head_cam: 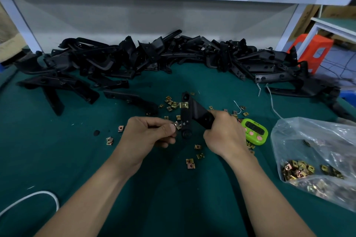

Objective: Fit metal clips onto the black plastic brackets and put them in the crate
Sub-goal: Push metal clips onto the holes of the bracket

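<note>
Black plastic, the bracket (194, 115) is in my right hand (223, 132), whose fingers are curled round its right end, holding it just above the green mat (77, 150). Its long arm points far and a little left, and a fitted clip (184, 105) already sits on the left edge of that arm. My left hand (148, 132) has thumb and forefinger pinched on a second clip (178, 125), with the other fingers curled under. That clip is touching the bracket's left edge, nearer to me than the fitted one; I cannot tell how far on it is.

Loose clips (170, 102) are scattered on the mat around both hands, some far of the bracket and some near my wrists. A long pile (154, 56) of brackets runs across the far side. To the right a clear bag (316, 159) holds more clips, and a green timer (254, 131) lies just beside my right hand. A white cable (38, 196) curves at the near left.
</note>
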`<state>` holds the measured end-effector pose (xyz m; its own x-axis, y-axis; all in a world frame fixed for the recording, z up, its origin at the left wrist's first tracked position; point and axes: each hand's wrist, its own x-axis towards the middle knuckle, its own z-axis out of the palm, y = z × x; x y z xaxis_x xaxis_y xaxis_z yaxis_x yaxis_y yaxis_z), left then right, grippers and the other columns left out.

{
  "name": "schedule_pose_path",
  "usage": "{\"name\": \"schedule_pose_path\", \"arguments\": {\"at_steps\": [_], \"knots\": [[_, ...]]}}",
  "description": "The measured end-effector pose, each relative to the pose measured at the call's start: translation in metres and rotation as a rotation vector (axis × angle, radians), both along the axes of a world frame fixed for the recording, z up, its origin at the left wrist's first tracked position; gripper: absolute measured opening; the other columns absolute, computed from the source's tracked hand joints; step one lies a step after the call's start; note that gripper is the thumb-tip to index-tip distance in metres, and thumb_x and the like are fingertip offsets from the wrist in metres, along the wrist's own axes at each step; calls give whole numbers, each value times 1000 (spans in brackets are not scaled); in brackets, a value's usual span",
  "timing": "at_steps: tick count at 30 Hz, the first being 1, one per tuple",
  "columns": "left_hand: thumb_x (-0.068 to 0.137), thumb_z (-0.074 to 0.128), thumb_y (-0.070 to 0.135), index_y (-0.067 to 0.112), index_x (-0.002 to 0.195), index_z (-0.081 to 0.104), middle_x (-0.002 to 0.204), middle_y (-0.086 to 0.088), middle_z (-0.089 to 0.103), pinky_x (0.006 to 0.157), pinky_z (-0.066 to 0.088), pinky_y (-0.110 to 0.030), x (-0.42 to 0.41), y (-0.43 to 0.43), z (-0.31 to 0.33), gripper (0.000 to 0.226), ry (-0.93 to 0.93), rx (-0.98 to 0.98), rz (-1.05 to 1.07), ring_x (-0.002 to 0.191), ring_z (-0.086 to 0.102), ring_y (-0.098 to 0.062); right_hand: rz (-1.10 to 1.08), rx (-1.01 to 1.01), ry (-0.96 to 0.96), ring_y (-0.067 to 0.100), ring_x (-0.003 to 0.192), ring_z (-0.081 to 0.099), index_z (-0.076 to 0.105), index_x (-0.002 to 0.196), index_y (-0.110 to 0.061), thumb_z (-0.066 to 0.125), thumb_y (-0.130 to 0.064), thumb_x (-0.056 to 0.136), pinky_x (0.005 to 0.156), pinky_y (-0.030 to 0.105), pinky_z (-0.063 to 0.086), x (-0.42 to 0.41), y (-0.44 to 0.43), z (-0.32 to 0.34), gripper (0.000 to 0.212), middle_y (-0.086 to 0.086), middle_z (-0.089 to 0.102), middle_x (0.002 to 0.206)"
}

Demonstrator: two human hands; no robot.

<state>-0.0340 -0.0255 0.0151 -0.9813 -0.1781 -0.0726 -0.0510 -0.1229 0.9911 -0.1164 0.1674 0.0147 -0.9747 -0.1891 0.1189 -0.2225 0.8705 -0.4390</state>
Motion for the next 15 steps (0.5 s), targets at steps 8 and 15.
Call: {"name": "schedule_pose_path", "arguments": {"at_steps": [8, 15], "knots": [[71, 84, -4, 21, 85, 84, 86, -8, 79, 73, 56, -17, -1, 4, -1, 29, 84, -93, 93, 79, 74, -13, 28, 43, -13, 34, 81, 60, 64, 101, -29, 60, -10, 72, 66, 33, 39, 0, -2, 0, 35, -1, 60, 78], [70, 81, -16, 14, 78, 82, 81, -11, 78, 69, 58, -20, 1, 7, 3, 31, 123, -93, 111, 74, 73, -15, 14, 79, -22, 29, 74, 51, 66, 108, -26, 61, -10, 74, 66, 33, 38, -1, -2, -2, 38, -6, 50, 71]]}}
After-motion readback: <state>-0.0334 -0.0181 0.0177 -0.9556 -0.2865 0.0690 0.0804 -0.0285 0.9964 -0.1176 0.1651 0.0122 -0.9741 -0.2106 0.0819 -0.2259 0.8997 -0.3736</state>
